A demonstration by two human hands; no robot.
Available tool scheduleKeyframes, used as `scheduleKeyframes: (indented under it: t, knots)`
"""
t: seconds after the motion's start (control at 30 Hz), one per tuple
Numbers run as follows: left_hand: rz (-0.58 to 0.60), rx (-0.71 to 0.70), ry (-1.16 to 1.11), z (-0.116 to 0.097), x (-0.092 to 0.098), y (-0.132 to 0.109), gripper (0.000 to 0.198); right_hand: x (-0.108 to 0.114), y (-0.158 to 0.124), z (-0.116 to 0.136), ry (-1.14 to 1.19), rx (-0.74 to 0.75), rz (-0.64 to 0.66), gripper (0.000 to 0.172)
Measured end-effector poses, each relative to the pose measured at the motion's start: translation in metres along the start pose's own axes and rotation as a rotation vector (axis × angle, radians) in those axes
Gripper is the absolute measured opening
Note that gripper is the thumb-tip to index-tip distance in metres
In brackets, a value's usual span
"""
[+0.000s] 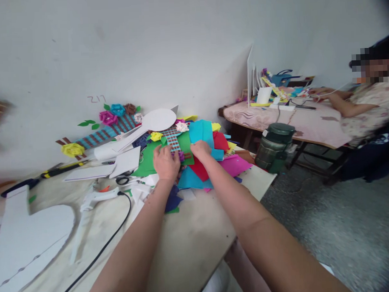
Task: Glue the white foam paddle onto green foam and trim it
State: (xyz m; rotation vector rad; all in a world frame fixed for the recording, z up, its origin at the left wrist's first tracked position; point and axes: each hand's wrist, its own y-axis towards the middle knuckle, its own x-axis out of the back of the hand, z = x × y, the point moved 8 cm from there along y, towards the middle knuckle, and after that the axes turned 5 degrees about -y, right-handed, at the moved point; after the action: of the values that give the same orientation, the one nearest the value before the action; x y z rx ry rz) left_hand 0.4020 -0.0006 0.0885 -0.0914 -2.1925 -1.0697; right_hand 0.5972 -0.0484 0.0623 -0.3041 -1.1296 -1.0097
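Note:
My left hand point(167, 162) lies with its fingers apart over a green sheet point(147, 160), beside a small guitar-shaped piece woven from blue and brown strips point(173, 140). A yellow paper flower point(156, 136) and a white flower point(182, 127) sit on this piece; a purple flower is partly hidden by my hand. My right hand point(201, 151) is closed at the lower edge of a bright blue sheet point(200, 131), its fingertips pinching that edge. Red sheets point(220, 141), a pink sheet point(235, 165) and more blue ones lie piled around it.
A white glue gun point(99, 196) with a black cord lies left, near white guitar-shaped board cutouts point(34, 236), scissors point(122, 180) and a yellow-black cutter point(64, 169). A larger flowered woven guitar piece point(107, 132) leans on the wall. Right, a person sits at another table point(308, 129) beside a green container point(275, 147).

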Motion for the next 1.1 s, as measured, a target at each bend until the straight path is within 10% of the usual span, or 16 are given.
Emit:
scheduleKeyframes:
  t: [0.3, 0.73, 1.1]
  knots:
    - [0.137, -0.461, 0.063, -0.070, -0.028, -0.025, 0.032, 0.005, -0.012, 0.008, 0.062, 0.044, 0.281, 0.032]
    - [0.076, -0.456, 0.072, -0.068, -0.030, -0.021, 0.031, 0.053, 0.019, -0.098, 0.040, -0.325, -0.087, 0.039]
    - [0.135, -0.479, 0.126, -0.067, -0.036, -0.026, 0.034, 0.024, 0.031, -0.135, 0.019, -0.444, 0.103, 0.051]
